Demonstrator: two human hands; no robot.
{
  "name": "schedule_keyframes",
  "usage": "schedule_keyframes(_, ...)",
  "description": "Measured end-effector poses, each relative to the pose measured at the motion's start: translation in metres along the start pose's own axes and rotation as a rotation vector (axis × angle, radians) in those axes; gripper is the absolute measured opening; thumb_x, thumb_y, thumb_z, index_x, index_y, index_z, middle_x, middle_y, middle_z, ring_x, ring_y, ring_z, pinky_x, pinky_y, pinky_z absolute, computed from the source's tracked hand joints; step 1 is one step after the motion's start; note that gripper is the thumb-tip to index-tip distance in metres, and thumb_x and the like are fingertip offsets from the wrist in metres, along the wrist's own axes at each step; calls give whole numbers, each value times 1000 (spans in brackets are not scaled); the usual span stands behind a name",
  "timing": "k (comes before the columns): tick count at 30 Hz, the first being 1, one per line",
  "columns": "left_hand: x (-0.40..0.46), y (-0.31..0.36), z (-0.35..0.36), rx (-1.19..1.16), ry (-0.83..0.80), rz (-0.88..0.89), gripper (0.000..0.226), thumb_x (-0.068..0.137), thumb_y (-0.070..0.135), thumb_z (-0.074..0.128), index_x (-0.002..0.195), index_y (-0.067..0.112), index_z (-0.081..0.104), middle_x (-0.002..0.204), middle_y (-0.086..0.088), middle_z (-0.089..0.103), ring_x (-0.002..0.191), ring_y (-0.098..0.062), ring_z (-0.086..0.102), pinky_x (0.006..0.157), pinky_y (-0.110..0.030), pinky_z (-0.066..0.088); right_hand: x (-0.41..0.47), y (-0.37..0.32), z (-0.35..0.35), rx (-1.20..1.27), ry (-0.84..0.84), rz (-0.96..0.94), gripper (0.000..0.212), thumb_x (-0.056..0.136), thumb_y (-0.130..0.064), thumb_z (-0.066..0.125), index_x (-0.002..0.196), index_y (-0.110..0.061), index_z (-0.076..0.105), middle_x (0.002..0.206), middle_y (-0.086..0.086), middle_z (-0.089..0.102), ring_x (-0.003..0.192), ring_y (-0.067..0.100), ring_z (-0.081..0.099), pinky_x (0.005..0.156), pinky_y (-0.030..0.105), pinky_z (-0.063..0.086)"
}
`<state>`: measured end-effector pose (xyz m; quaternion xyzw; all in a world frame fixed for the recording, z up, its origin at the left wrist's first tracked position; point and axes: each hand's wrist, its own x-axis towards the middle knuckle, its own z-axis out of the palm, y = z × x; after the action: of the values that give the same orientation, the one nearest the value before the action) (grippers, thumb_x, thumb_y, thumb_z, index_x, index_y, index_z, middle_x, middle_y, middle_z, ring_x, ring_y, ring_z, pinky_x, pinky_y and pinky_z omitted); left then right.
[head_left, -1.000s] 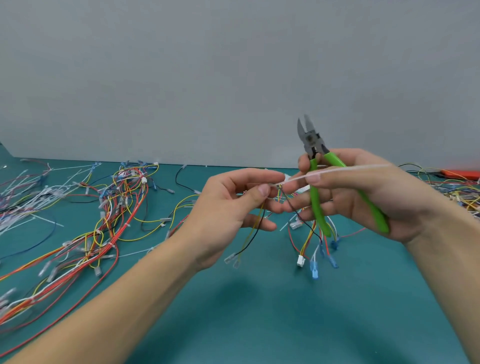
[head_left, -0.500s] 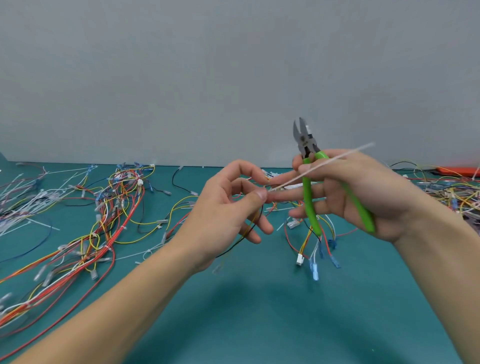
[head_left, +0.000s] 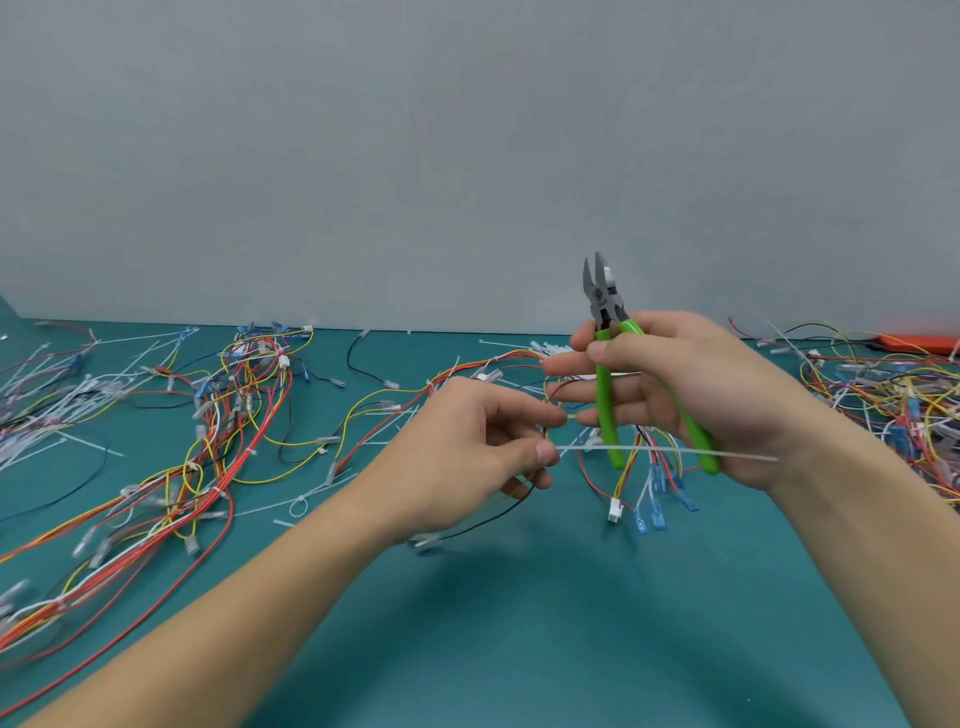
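The left hand (head_left: 483, 447) hides its grip on the wires (head_left: 618, 491); an orange thing (head_left: 919, 343) at the table's (head_left: 519, 623) far right corner is cropped.

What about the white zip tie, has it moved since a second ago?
Yes. The zip tie has dropped: it ran level with the table's back edge, and now lies well below it, across the cutter's green handles.

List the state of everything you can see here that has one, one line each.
cutters, upright, blades slightly apart, cutting nothing
cable tie, stretched level, tail free at the right
left hand, pinches the cable tie's end
right hand, grips the cutters' handles
wire bundle, held up between the hands, connectors dangling above the mat
loose wires, lying tangled on the mat
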<state>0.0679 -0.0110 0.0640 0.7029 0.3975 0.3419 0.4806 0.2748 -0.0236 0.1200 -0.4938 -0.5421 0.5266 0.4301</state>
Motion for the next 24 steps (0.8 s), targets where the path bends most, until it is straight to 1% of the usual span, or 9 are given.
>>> schedule_keyframes(5,6,0,-18,-386,130,-89,22,88,1,75,110,3,73,88,-15,78,76,-24,77,64,-27,61,3,-4,-11,-118,255,2,22,100,-37,63,109,-18,70,96,4,80,90,23,78,94,52,55)
schedule_keyframes(8,10,1,-26,-616,236,-112,31,77,11,79,106,3,74,94,-15,79,79,-22,78,64,-25,60,6,-8,-18,-36,404,-54,22,101,-40,60,107,-22,69,93,3,80,81,17,75,89,53,56)
schedule_keyframes(11,12,1,-29,-801,286,-126,37,72,12,78,108,3,73,96,-12,79,81,-20,78,64,-23,60,5,-14,-24,43,476,-150,17,101,-36,60,104,-21,68,90,6,78,73,16,70,77,46,59)
schedule_keyframes(13,14,1,-30,-875,281,-127,37,73,10,76,109,2,72,96,-10,79,82,-19,78,65,-23,61,-1,-17,-29,-53,339,-165,17,96,-36,66,102,-20,71,92,9,78,71,16,67,72,43,57)
schedule_keyframes(16,14,1,-28,-885,259,-120,38,74,7,73,112,2,71,99,-10,79,83,-19,78,66,-23,61,-15,-18,-23,-301,-115,31,33,80,-48,73,99,-22,76,99,11,78,78,20,71,71,38,59)
schedule_keyframes(17,14,1,-27,-868,257,-112,38,74,7,73,112,3,71,100,-11,79,83,-19,78,66,-24,61,-17,-16,-15,-374,-226,105,34,79,-50,74,100,-23,76,100,10,79,80,20,72,72,35,60)
schedule_keyframes(19,13,2,-25,-827,256,-97,39,74,8,74,112,3,72,101,-11,79,82,-19,78,66,-24,61,-15,-8,1,-433,-278,168,30,88,-47,73,101,-19,73,98,8,79,79,18,72,72,35,59)
schedule_keyframes(21,12,3,-25,-771,268,-66,40,73,9,75,113,3,72,101,-12,79,82,-19,78,66,-24,61,-10,-1,10,-425,-222,180,27,98,-42,65,104,-16,71,95,10,78,75,18,70,71,39,57)
schedule_keyframes(24,10,4,-25,-668,285,-2,38,75,8,76,112,4,72,98,-13,79,80,-20,77,66,-23,60,-8,1,10,-390,-207,198,27,100,-41,60,104,-17,71,96,11,78,74,19,69,70,40,55)
